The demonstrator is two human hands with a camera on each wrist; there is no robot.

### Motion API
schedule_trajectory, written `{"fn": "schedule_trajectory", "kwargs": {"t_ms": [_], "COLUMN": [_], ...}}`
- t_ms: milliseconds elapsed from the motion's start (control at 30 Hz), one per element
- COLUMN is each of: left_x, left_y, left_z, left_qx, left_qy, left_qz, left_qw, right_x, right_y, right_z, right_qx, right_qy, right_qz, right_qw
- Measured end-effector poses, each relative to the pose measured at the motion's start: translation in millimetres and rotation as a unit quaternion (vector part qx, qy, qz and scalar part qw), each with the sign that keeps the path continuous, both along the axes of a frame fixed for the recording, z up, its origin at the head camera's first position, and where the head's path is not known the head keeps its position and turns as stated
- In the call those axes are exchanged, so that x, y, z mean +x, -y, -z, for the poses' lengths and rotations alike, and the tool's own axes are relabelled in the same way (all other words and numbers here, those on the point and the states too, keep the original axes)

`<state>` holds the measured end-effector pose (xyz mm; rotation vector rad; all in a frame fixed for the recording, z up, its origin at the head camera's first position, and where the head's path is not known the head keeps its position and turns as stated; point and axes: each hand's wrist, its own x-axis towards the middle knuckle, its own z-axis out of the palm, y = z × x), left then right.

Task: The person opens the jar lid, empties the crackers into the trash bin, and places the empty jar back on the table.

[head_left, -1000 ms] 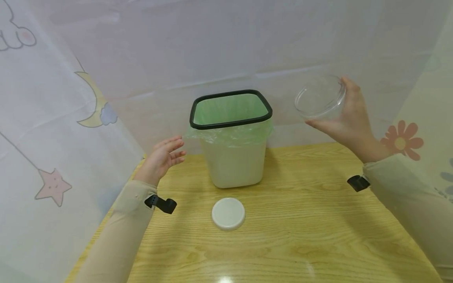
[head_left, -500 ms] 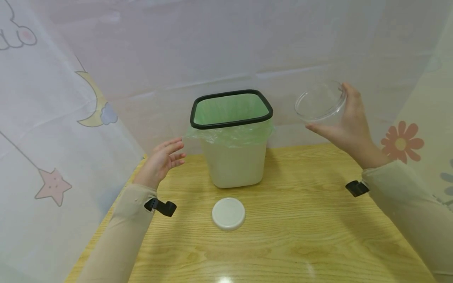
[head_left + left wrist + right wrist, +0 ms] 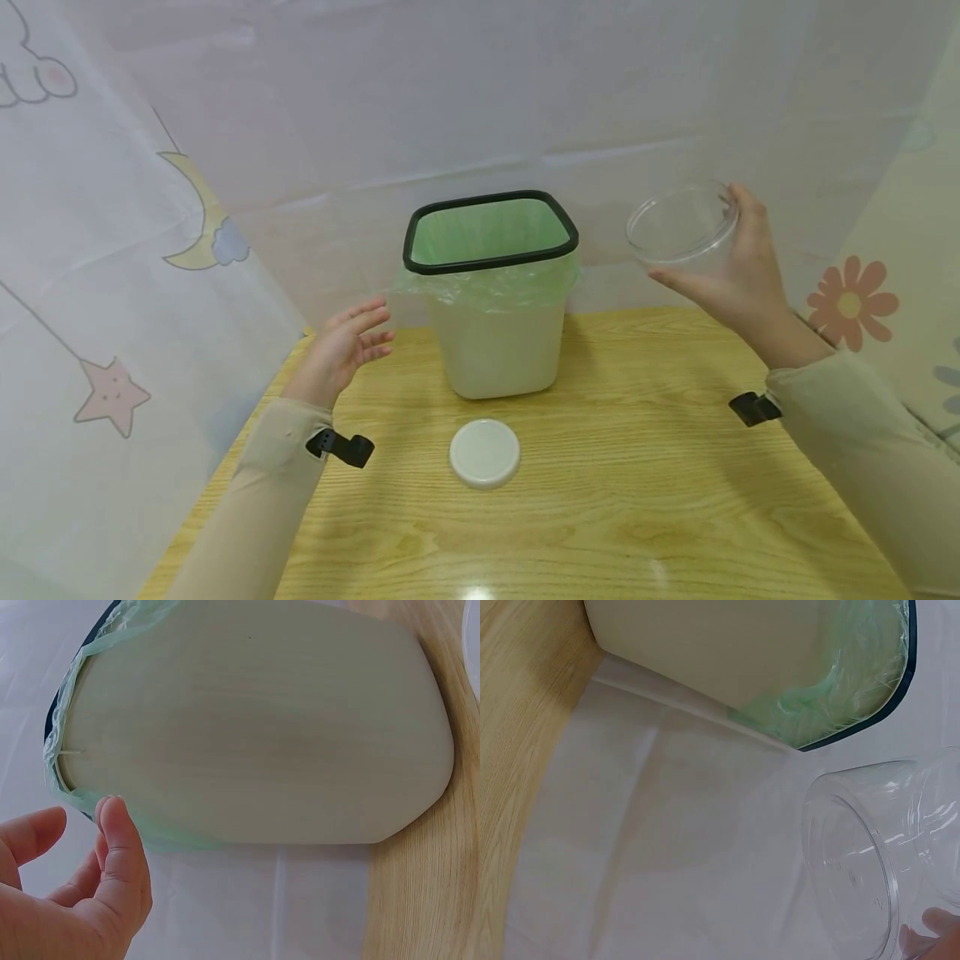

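Observation:
My right hand point(image 3: 738, 271) grips a clear plastic jar point(image 3: 855, 862) round its side, holding it in the air to the right of the bin. The jar's open rim point(image 3: 678, 254) tilts toward me, and I see nothing inside it. Left of the bin my left hand point(image 3: 341, 350) hovers with relaxed, slightly bent fingers and holds nothing. A cream trash bin point(image 3: 498, 350) stands upright between the hands, with a black rim ring point(image 3: 487, 265) over a green bag point(image 3: 491, 229). On the table in front of it lies a round white lid point(image 3: 484, 452).
The wooden table point(image 3: 600, 517) carries the bin near its back edge. Behind it hangs a pale cloth point(image 3: 360, 92) with printed figures, and the bin stands close to this cloth. More printed cloth hangs at the left and right sides.
My right hand has come down slightly with the jar, and the jar's tilt has shifted a little. My left hand has dropped a touch. The bin and lid stay put.

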<state>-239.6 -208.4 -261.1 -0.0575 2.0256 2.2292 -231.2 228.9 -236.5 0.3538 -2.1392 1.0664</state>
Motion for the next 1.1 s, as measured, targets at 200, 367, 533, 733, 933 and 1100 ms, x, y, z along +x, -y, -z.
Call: {"fn": "schedule_trajectory", "kwargs": {"t_ms": [200,367,533,733,933,1100], "left_x": [2.2,3.6,4.5,5.2,5.6,7.2], "left_y": [-0.4,0.3,-0.3,-2.3,-1.1,1.5], "left_z": [2.5,5.3,7.2,10.7,16.4,20.5], "left_qx": [-0.003,-0.009,-0.004,0.003,-0.008,-0.013], "left_qy": [-0.003,-0.009,-0.011,-0.009,-0.008,-0.007], "left_qz": [0.0,0.005,0.004,0.007,0.006,0.007], "left_qw": [1.0,0.9999,0.9999,0.9999,0.9999,0.9999], "right_x": [3.2,4.2,4.2,6.2,7.9,9.3], "right_y": [-0.1,0.8,0.8,-1.8,-3.6,-5.4], "right_z": [3.8,7.0,10.7,12.7,15.5,19.2], "right_qx": [-0.012,-0.021,-0.026,-0.032,-0.044,-0.048], "right_qy": [0.017,0.026,0.025,0.042,0.059,0.066], "right_qz": [0.004,0.005,0.001,0.007,0.009,0.008], "right_qw": [0.9998,0.9994,0.9993,0.9986,0.9972,0.9966]}}
